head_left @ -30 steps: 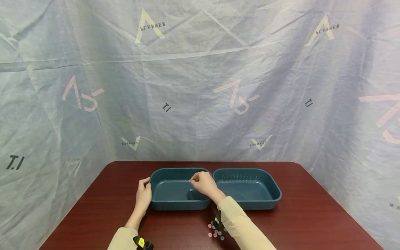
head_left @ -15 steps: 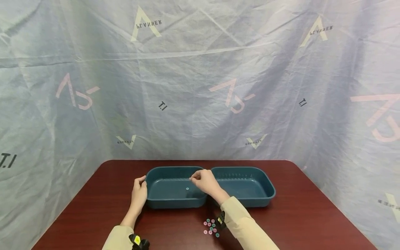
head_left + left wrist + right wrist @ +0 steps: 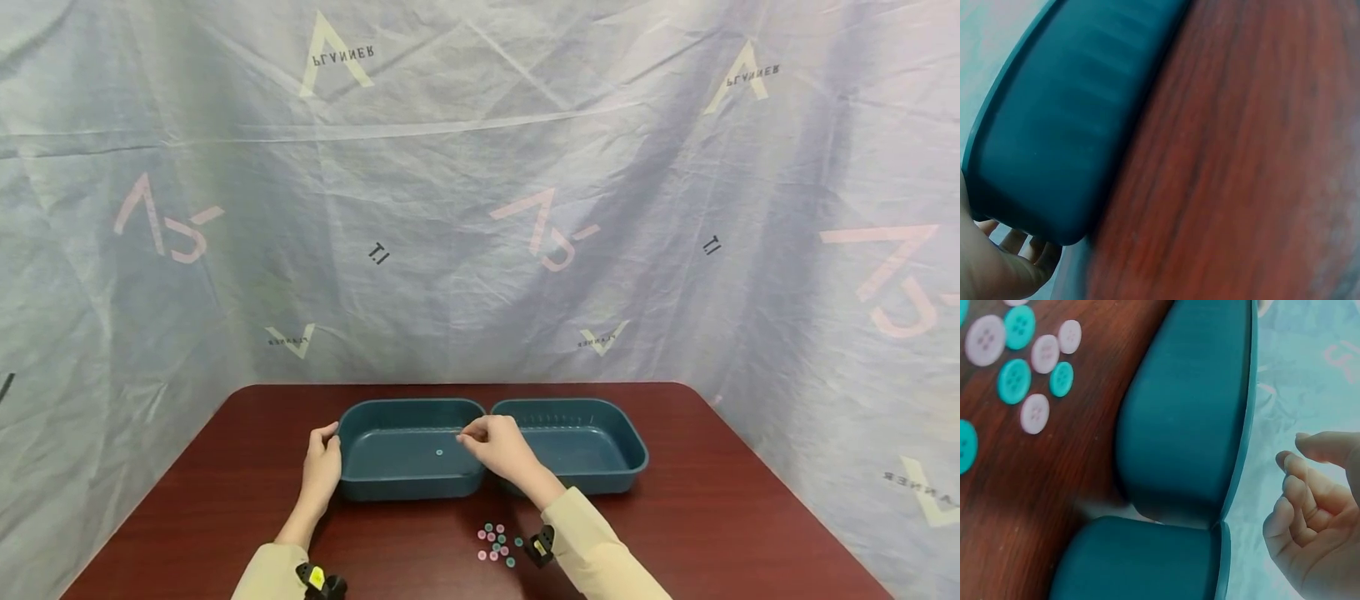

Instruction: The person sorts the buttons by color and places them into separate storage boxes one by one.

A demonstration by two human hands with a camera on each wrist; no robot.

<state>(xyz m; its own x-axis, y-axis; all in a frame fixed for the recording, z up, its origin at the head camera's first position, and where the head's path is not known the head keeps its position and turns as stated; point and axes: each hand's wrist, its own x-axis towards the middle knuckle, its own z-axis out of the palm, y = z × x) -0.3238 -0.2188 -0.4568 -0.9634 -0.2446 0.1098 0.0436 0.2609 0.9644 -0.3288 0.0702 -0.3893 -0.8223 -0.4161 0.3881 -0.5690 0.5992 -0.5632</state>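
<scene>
— How are your fingers set?

— On my right hand [image 3: 501, 447], thumb and forefinger stand slightly parted over the left tray [image 3: 408, 490] near its right end, the rest loosely curled, and I see no button between them. My left hand [image 3: 321, 468] is curled round that tray's left end

— Any trick to letting go?

— I'd release each button low over the tray's floor, so it settles flat instead of rolling, left hand steadying the wall

— And what do the trays hold?

— One teal button [image 3: 438, 452] lies in the left tray. In the right tray [image 3: 611, 482] I make out none, though my right forearm [image 3: 546, 485] hides a corner. The other buttons [image 3: 491, 537], pink and teal, lie loose on the table [image 3: 412, 550]
</scene>
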